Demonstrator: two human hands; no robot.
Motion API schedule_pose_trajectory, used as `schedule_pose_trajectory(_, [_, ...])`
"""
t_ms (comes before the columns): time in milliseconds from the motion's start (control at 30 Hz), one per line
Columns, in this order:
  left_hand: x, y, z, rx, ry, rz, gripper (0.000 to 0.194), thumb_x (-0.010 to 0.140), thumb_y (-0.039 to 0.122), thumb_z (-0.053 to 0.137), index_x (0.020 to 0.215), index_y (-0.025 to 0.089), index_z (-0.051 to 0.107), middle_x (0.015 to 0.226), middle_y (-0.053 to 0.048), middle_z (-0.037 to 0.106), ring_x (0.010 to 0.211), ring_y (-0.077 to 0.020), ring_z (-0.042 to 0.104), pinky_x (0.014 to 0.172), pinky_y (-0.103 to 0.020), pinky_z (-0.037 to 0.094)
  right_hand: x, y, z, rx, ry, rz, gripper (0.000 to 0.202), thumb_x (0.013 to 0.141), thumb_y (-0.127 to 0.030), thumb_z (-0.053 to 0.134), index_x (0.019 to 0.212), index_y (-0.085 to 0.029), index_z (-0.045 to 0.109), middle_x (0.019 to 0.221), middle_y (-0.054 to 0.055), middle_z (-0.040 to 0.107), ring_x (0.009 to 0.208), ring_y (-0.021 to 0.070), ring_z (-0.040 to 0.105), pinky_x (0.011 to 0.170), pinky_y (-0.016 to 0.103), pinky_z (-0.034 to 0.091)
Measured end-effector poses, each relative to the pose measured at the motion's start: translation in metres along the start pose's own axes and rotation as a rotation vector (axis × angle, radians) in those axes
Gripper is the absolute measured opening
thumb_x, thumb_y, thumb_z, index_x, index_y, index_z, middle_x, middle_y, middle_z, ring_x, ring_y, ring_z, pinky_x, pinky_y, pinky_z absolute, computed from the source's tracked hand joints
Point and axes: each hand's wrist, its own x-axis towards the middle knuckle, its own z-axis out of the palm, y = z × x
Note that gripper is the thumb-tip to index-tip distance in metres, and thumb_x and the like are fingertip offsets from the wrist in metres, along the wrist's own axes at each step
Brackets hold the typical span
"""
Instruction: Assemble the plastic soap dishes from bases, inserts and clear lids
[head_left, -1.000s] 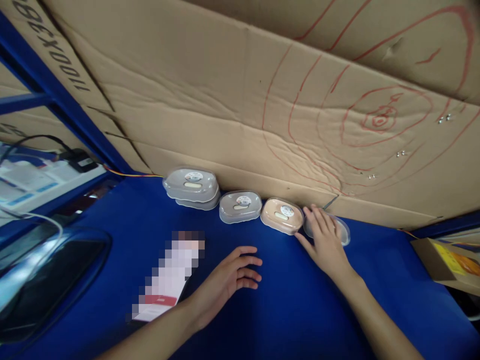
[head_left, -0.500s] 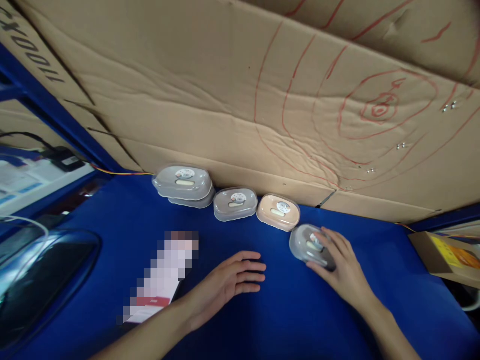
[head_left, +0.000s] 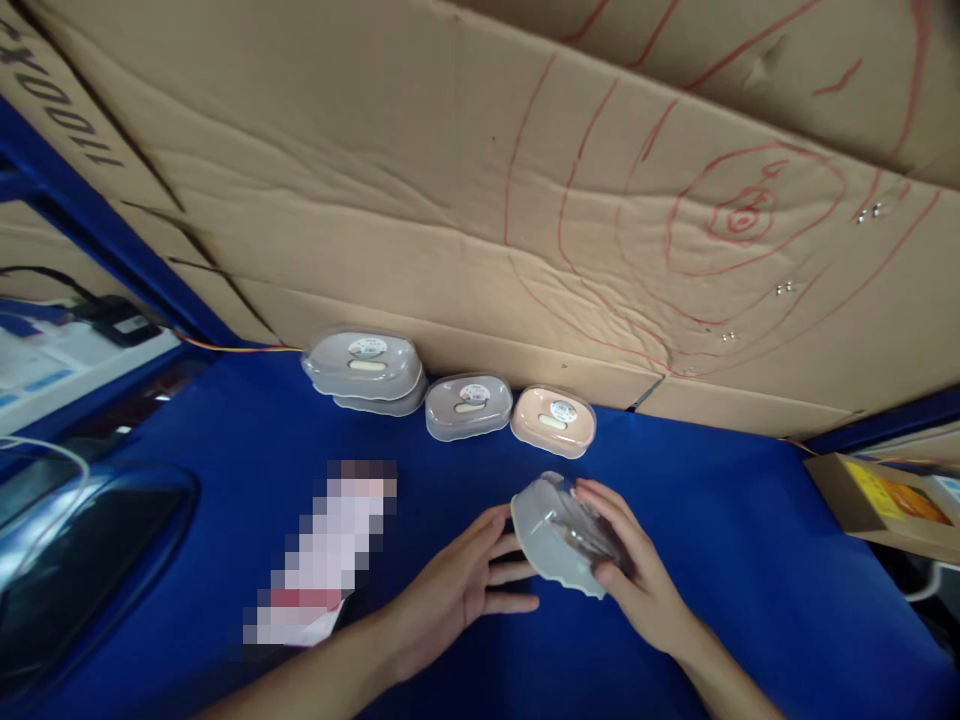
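A clear-lidded grey oval plastic box is held tilted above the blue bench by the right hand.
Its long axis slants from far left to near right, its pale rim edge turned left and towards the wearer and its lid side towards the right palm; the right fingers and thumb are clamped on the lid side, the forearm coming in from the near right. The left hand reaches in from the near left, fingers apart and pointing right, tips at the rim; whether they touch it cannot be told. Beyond, along the brown cardboard wall, stand a stack of two grey oval boxes, a single grey oval box and a peach oval box, their long axes running roughly along the wall.
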Motion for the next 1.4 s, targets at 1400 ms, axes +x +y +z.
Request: schedule_pose_trajectory(1400, [-0.008, 0.004, -0.001, -0.142, 0.162, -0.170, 0.073, 0.100, 0.077, 0.047, 0.146, 0.024, 0.066, 0.139, -0.008, 0.075, 0.136, -0.0335, 0.063, 0.109, -0.041, 0.048, -0.006, -0.016, -0.005, -0.211, -0.286, -0.117, 0.102, 0.092, -0.082, 0.059, 0.171, -0.029, 0.020, 0.178, 0.016, 0.023, 0.162, 0.0395, 0.028, 0.128, 0.062, 0.033])
